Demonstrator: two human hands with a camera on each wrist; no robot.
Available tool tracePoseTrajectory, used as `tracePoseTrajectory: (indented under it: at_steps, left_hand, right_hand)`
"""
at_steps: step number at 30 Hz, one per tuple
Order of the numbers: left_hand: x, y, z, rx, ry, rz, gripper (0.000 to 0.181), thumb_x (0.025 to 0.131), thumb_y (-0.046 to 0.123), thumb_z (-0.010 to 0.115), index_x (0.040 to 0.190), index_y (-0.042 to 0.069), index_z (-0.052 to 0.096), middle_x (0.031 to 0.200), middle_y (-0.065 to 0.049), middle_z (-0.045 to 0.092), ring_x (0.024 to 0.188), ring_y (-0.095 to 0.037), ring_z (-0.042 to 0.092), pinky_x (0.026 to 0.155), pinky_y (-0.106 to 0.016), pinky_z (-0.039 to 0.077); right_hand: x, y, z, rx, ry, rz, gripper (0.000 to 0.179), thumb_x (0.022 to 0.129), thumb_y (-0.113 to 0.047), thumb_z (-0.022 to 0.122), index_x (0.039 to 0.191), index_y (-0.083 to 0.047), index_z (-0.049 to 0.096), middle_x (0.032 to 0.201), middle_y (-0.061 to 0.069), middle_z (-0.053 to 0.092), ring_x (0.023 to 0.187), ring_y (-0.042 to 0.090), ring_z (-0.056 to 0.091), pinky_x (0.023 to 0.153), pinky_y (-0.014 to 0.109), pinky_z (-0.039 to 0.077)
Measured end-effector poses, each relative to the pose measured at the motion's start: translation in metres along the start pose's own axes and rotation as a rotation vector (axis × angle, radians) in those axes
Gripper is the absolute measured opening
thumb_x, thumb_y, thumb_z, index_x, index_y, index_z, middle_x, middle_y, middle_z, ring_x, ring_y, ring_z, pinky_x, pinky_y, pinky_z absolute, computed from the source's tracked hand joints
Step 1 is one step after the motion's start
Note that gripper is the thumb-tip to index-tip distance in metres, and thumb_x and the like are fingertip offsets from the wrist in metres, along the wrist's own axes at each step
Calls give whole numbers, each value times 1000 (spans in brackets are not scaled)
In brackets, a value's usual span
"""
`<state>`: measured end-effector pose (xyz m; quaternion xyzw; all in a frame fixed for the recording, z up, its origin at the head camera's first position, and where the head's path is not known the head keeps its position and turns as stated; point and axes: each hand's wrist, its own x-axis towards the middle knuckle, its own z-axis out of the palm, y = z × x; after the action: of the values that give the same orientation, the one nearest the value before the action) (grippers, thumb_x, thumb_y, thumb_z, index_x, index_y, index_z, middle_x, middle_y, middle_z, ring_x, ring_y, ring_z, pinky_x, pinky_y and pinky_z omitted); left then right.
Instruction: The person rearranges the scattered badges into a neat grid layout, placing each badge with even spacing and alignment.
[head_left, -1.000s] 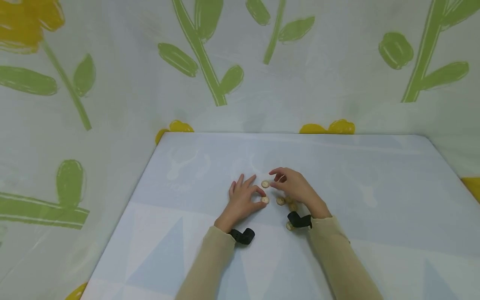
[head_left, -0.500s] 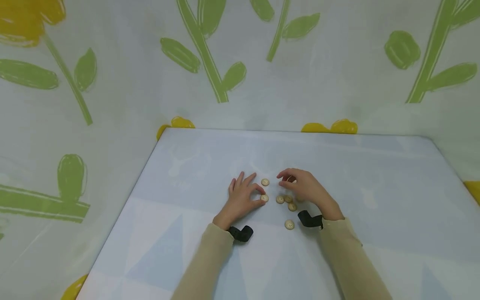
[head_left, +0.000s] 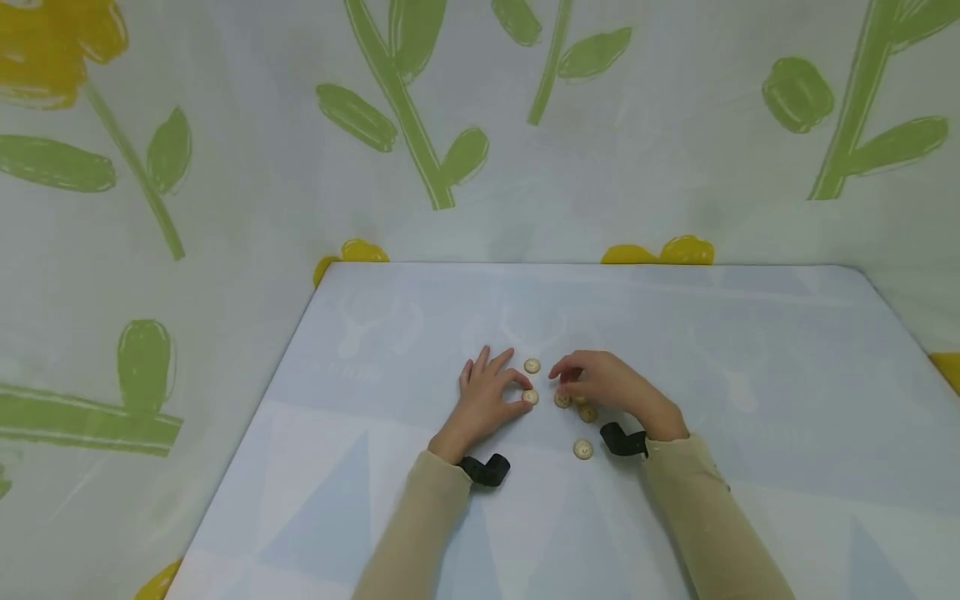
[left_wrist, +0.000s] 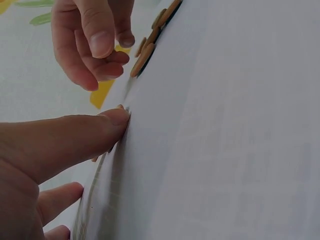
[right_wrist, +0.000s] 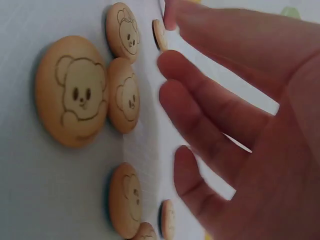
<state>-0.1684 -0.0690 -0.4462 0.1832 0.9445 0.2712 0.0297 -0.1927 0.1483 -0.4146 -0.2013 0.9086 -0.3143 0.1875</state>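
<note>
My left hand [head_left: 483, 404] rests on the table with thumb and forefinger pinching the edge of a round wooden disc [head_left: 530, 397]; its other fingers are spread. In the left wrist view the thumb [left_wrist: 95, 127] mostly hides that disc. My right hand [head_left: 611, 385] is over a cluster of similar discs, fingers loosely bent and holding nothing. The right wrist view shows bear faces drawn on the discs, the largest disc [right_wrist: 72, 92] closest to the camera. Partly under the right hand lie a disc [head_left: 562, 401] and another disc [head_left: 588, 413].
A single disc [head_left: 532, 366] lies beyond the left forefinger, and another disc [head_left: 582, 450] lies nearer the person. The table [head_left: 337, 333] has a pale blue and white pattern. Behind it hangs a wall covering [head_left: 255, 150] with green leaves and yellow flowers.
My right hand first drew away to the right from the far disc, then came slightly down over the cluster. The left hand keeps its pinch on the same disc.
</note>
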Motion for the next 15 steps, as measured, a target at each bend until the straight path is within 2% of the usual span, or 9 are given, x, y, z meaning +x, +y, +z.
tracePoseTrajectory:
  at_steps: [10, 15]
  left_hand:
    - [-1, -1, -1, 5, 7, -2, 17, 77, 39, 66, 89, 29, 61, 142, -1, 31, 134, -32, 7, 100, -53, 5]
    - [-1, -1, -1, -6, -1, -8, 17, 76, 39, 67, 89, 28, 62, 142, -2, 31, 134, -31, 7, 100, -53, 5]
  right_hand:
    - [-2, -5, 3, -84, -62, -37, 20, 78, -20, 69, 97, -21, 66, 85, -9, 55, 79, 12, 48, 71, 31, 40]
    - [-1, -3, 6, -114, -65, -40, 18, 78, -17, 69, 95, -20, 65, 83, -9, 54, 77, 12, 47, 71, 31, 38]
